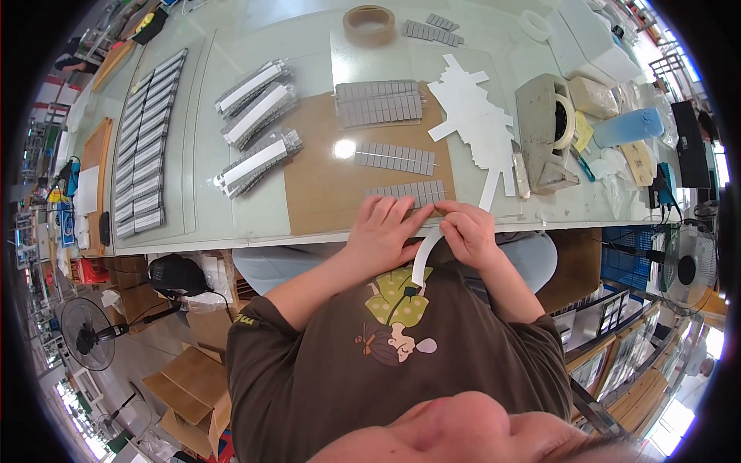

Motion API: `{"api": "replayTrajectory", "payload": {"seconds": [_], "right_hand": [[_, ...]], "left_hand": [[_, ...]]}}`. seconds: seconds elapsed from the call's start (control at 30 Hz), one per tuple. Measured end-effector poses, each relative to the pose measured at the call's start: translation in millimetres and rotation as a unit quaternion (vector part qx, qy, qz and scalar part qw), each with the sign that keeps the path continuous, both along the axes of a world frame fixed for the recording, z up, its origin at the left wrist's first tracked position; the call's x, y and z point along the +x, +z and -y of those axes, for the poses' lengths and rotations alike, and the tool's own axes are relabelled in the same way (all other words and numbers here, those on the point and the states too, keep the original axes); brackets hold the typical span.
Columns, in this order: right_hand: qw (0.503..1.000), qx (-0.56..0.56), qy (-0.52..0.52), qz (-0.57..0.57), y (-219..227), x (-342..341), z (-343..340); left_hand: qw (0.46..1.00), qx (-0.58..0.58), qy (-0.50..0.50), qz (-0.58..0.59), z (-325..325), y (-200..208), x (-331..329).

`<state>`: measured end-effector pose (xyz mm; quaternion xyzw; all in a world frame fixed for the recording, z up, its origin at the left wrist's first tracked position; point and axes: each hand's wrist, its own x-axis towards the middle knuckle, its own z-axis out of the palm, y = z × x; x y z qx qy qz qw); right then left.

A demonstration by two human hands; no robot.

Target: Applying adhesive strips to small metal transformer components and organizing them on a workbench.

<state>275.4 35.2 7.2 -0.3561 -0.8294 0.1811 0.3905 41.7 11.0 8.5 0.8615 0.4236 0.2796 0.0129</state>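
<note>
At the table's near edge my left hand [380,229] lies with its fingers stretched over a grey segmented strip [421,190]. My right hand [469,234] is closed in a pinch beside it, at the upper end of a curved white paper-like strip [424,260]. This strip's lower end hangs over the edge, in front of my shirt. Just beyond my hands is another grey segmented strip [395,159], and a block of several such strips [378,104] lies farther back. A pile of white strips [472,116] spreads to the right of them.
Grey bundles topped with white strips [258,166] lie left of the brown sheet [312,177]. Long grey striped rows [150,147] fill the far left. A tape roll [369,25] sits at the back. On the right stand a tape dispenser [540,131] and a blue bottle [629,127].
</note>
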Motion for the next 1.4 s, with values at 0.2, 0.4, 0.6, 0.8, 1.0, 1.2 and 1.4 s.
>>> {"api": "replayTrajectory", "payload": {"seconds": [0.2,0.4,0.6,0.8,1.0,1.2,1.4], "right_hand": [[1.0,-0.012,0.0,0.006,5,-3,1],[1.0,-0.015,0.001,-0.017,4,-3,1],[0.971,-0.212,0.034,-0.109,14,25,9],[0.834,-0.462,-0.058,-0.295,20,32,6],[0.851,-0.477,0.01,-0.218,22,16,-4],[0.991,-0.116,0.068,0.001,9,-35,3],[0.995,-0.074,0.068,0.015,8,-41,1]], "left_hand": [[1.0,-0.005,0.004,-0.008,0,2,0],[1.0,-0.012,-0.003,0.001,2,4,-2],[0.997,0.029,-0.015,0.066,16,-1,-48],[0.997,0.047,0.024,0.06,11,-2,-72],[0.997,0.046,0.02,0.058,12,2,-59],[0.998,0.036,0.022,0.042,8,4,-41],[0.999,0.018,0.023,0.02,9,-2,-40]]}}
